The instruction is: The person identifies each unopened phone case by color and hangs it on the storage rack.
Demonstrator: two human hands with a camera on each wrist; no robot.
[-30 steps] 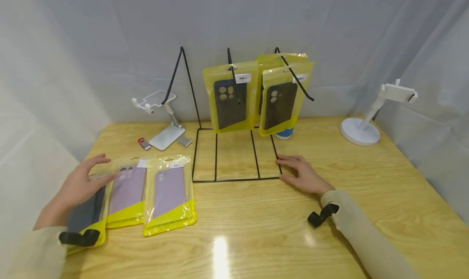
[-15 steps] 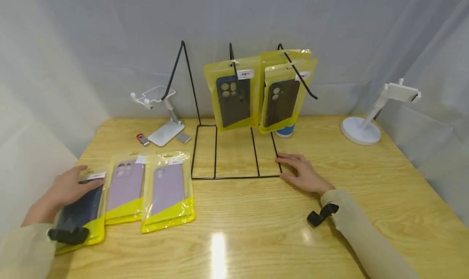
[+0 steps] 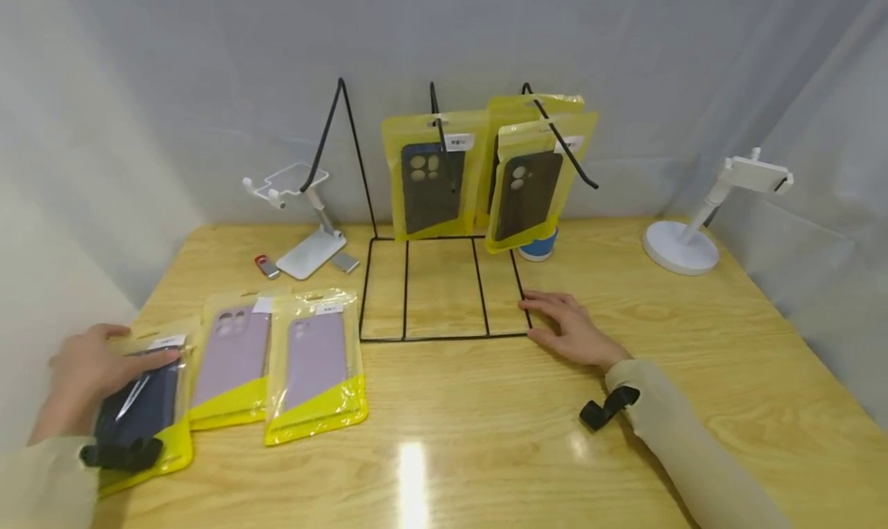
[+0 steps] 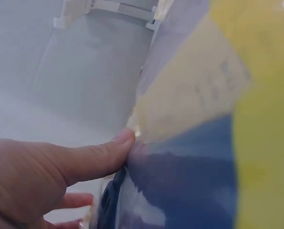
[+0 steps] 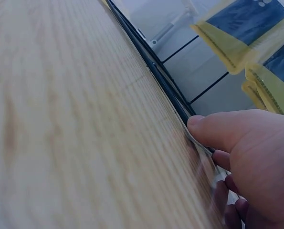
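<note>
left hand (image 3: 86, 367) has thumb and fingers pinched on the clear-and-yellow plastic pouch (image 3: 176, 440) with a dark blue phone case (image 3: 149, 402), lying left of the black metal wire rack (image 3: 444, 338). right hand (image 3: 572, 332) just rests against that rack's right front corner, fingers loosely apart.

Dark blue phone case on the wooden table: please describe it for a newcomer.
On the wooden table, left of the black wire rack, lie three yellow plastic packets. The leftmost, touched by the person's left hand, holds the dark blue phone case; its two neighbours hold purple cases.
</note>
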